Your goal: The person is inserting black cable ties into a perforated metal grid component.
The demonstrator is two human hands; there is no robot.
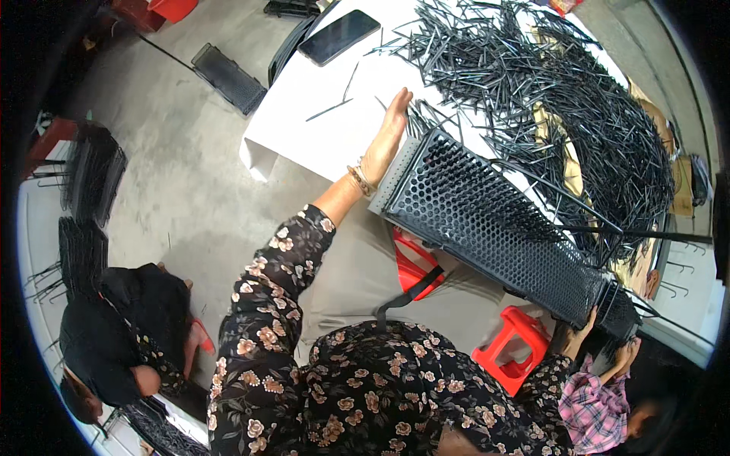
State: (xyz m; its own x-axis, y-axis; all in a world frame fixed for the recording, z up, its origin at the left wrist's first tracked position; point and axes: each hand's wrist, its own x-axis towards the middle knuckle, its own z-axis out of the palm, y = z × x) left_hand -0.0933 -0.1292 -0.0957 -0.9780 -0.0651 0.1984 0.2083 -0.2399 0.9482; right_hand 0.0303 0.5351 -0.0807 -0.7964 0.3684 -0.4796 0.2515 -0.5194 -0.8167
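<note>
A long black perforated tray (471, 205), its top full of round holes, lies slantwise in front of me, partly over the white table (304, 114). At its far left end is a grey perforated plate (393, 176). My left hand (388, 140) is flat against that end, fingers stretched out and pointing away from me. At the tray's near right end, my right hand (582, 332) grips the edge; part of it is hidden by the tray. Many thin black sticks (525, 83) lie heaped on the table beyond the tray.
A black phone (339, 38) lies on the table. Red plastic stools (515, 346) stand below the tray. A co-worker's hand (627, 355) touches another black rack (617, 313) at the right. Another person (114, 342) sits at the left near stacked black racks (95, 171).
</note>
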